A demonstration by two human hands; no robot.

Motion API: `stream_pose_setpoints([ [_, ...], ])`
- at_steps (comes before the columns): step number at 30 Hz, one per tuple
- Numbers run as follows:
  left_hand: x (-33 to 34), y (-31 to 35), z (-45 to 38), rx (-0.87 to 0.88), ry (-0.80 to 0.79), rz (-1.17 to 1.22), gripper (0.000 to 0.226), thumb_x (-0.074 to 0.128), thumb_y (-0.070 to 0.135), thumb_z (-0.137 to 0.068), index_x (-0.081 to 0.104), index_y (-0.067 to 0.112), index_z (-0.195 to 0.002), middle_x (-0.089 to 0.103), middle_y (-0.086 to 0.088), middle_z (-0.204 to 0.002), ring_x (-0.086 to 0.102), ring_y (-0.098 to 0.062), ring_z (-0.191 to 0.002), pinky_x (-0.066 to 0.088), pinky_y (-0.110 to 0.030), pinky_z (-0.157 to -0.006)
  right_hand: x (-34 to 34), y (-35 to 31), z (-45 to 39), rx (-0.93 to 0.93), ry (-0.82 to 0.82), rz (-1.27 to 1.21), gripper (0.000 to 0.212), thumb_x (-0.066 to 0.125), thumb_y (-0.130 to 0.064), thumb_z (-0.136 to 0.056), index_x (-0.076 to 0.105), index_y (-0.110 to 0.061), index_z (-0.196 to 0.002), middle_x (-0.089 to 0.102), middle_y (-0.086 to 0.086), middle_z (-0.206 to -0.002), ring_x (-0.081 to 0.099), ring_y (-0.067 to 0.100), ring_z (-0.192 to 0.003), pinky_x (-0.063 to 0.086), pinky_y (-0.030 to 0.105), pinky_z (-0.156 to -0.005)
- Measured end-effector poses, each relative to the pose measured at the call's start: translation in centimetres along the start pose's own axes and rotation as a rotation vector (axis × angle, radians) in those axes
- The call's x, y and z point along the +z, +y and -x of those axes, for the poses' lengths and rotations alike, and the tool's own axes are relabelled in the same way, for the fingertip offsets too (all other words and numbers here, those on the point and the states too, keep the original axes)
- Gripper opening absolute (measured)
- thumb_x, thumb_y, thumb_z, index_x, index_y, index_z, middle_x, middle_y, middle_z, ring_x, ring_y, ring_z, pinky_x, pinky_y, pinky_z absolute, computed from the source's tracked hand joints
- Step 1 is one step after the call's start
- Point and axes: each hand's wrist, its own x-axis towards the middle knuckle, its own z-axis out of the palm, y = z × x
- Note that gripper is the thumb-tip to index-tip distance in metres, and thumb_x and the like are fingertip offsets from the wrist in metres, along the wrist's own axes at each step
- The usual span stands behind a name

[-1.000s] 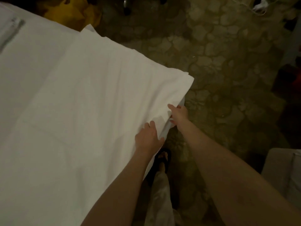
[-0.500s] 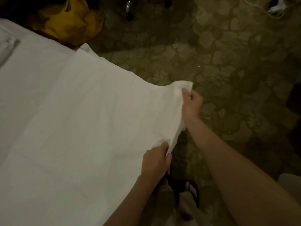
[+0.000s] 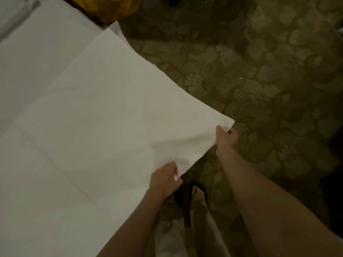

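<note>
A large white sheet lies folded over a white bed and fills the left of the view. My right hand pinches its near right corner, with the thumb on top of the cloth and the fingers curled under it. My left hand grips the sheet's edge a little nearer to me, and a bunched bit of cloth shows between its fingers. The edge between my two hands is pulled taut and lifted off the bed.
A patterned olive floor covers the right side. A yellow bag sits on the floor at the top, past the bed's corner. My foot in a dark sandal stands below my hands.
My hands have moved further apart along the sheet's edge. The right hand has carried the corner outward, and the edge is now stretched straighter.
</note>
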Motion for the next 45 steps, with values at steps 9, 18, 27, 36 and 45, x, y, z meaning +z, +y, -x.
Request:
stream_pose_setpoints([
  [9,0.5,-7.3,7.3,-0.294,0.001,0.094,0.019,0.053,0.033,-0.090,0.055,0.020,-0.104,0.060,0.001,-0.110,0.057,-0.018,-0.099,0.038,-0.023,-0.076,-0.2,11.5,8.7,0.409,-0.465,0.669,0.023,0.066,-0.021,-0.087,0.056,-0.003,-0.078,0.062,0.009,-0.080,0.060,0.023,-0.069,0.050,0.029,-0.060],
  [18,1.5,-19.2,18.2,-0.613,0.084,0.188,0.026,0.048,0.030,-0.094,0.052,0.017,-0.116,0.057,-0.002,-0.116,0.055,-0.020,-0.106,0.044,-0.029,-0.088,9.2,15.7,23.8,-0.776,-1.172,1.753,0.021,0.045,-0.020,-0.096,0.059,-0.005,-0.097,0.060,0.007,-0.091,0.060,0.024,-0.087,0.045,0.029,-0.073],
  [27,5.5,-30.3,31.6,-0.691,0.177,0.320,0.024,0.048,0.032,-0.096,0.054,0.019,-0.115,0.058,0.001,-0.115,0.055,-0.016,-0.104,0.045,-0.027,-0.089,11.4,28.2,37.5,-1.238,-1.287,1.740,0.027,0.041,-0.019,-0.097,0.046,-0.009,-0.122,0.052,0.009,-0.120,0.054,0.027,-0.107,0.043,0.032,-0.084],
  [36,2.1,-43.1,46.7,-0.788,0.562,0.470,0.021,0.050,0.029,-0.095,0.057,0.018,-0.112,0.061,0.003,-0.108,0.058,-0.015,-0.096,0.045,-0.026,-0.082,9.5,39.9,49.6,-1.178,-1.297,2.082,0.027,0.041,-0.023,-0.097,0.046,-0.011,-0.120,0.054,0.007,-0.122,0.055,0.024,-0.109,0.041,0.028,-0.084],
  [45,12.6,-47.8,54.7,-0.928,0.320,0.629,0.018,0.055,0.032,-0.093,0.058,0.019,-0.105,0.063,0.002,-0.104,0.060,-0.014,-0.094,0.050,-0.027,-0.085,20.2,46.7,67.6,-1.434,-1.448,1.629,0.024,0.047,-0.021,-0.093,0.054,-0.008,-0.113,0.061,0.008,-0.106,0.058,0.027,-0.095,0.039,0.029,-0.071],
])
